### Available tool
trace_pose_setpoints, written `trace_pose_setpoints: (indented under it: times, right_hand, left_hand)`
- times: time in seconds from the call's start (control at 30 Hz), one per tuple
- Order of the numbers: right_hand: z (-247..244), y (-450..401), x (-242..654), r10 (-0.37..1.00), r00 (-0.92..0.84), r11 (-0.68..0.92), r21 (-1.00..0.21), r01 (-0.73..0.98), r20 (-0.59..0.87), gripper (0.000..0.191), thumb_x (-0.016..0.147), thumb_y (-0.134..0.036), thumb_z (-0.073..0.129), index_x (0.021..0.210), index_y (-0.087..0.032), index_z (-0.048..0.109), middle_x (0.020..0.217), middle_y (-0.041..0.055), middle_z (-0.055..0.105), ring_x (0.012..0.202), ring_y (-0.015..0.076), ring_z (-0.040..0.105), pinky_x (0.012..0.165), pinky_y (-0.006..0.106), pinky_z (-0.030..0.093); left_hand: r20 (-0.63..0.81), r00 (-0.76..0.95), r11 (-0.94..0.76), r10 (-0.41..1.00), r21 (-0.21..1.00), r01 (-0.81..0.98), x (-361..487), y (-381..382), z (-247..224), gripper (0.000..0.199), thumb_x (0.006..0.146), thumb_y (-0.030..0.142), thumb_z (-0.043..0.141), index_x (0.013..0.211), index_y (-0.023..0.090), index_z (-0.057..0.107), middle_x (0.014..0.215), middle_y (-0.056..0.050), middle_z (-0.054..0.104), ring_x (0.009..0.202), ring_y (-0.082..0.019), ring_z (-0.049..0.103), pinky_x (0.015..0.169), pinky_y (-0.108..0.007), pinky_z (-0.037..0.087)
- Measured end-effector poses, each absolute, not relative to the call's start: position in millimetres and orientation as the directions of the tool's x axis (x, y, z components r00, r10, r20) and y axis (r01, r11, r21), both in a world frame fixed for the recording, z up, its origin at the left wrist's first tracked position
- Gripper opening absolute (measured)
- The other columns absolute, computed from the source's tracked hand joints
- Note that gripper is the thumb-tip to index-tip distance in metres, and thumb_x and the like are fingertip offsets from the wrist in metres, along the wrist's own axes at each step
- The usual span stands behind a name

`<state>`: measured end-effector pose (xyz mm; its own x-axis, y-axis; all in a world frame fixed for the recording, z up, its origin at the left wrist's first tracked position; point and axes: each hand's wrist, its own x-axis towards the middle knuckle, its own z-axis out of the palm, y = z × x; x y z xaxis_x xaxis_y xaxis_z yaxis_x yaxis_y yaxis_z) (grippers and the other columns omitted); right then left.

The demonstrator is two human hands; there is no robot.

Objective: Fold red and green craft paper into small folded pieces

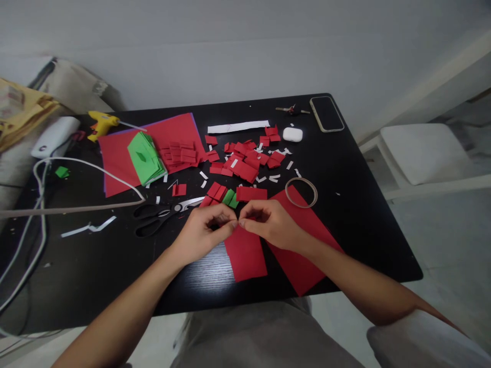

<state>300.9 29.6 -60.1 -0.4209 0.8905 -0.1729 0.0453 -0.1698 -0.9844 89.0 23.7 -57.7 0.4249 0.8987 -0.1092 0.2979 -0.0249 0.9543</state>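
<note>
My left hand [205, 230] and my right hand [266, 222] meet fingertip to fingertip near the table's middle. Both are pinched closed, and whatever lies between the fingertips is too small to make out. Beneath them lies a red paper strip [247, 255]. A larger red sheet [303, 245] rests under and beside my right wrist. Just beyond my fingers are small folded green pieces [230, 198] and folded red pieces [217, 191]. Black-handled scissors [153, 219] lie left of my left hand, their blades pointing toward it.
Behind my hands is a heap of red pieces [243, 161] with white scraps. A tape ring [301, 192], white case [292, 134], phone [327, 114] and keys [293, 109] lie right. Leftward are a green stack [146, 158], yellow glue gun [102, 124] and white cables [92, 209].
</note>
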Motion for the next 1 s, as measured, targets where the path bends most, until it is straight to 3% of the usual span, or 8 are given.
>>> trace_pose_setpoints:
  times: [0.4,0.57,1.0]
  right_hand:
    - [-59,48,319,0.885,-0.426,-0.212,-0.977,-0.008,-0.189,0.007,0.078,-0.023,0.073,0.075,-0.019,0.068,0.067,-0.0006,0.069,0.063,0.0148,0.066,0.064,0.029,0.052]
    - [-57,46,315,0.913,-0.371,-0.198,-0.980,-0.034,-0.172,0.011,0.082,-0.029,0.074,0.079,-0.019,0.069,0.073,0.0000,0.069,0.069,0.0152,0.066,0.068,0.030,0.054]
    - [-59,31,303,0.895,-0.416,-0.151,-0.987,0.062,-0.163,0.018,0.085,-0.035,0.078,0.081,-0.018,0.074,0.069,-0.0018,0.062,0.063,0.0113,0.051,0.056,0.026,0.036]
  left_hand:
    - [-0.087,0.356,-0.021,0.931,0.957,0.288,82,31,-49,0.018,0.090,0.031,0.069,0.079,0.017,0.069,0.067,0.001,0.062,0.062,-0.011,0.052,0.058,-0.022,0.041]
    - [-0.102,0.349,0.000,0.932,0.960,0.280,83,31,-50,0.020,0.091,0.034,0.070,0.080,0.017,0.069,0.066,0.001,0.061,0.061,-0.011,0.051,0.057,-0.022,0.040]
    - [-0.117,0.391,0.007,0.913,0.963,0.271,84,29,-52,0.018,0.090,0.033,0.069,0.082,0.017,0.071,0.067,0.001,0.063,0.061,-0.012,0.053,0.056,-0.022,0.040]
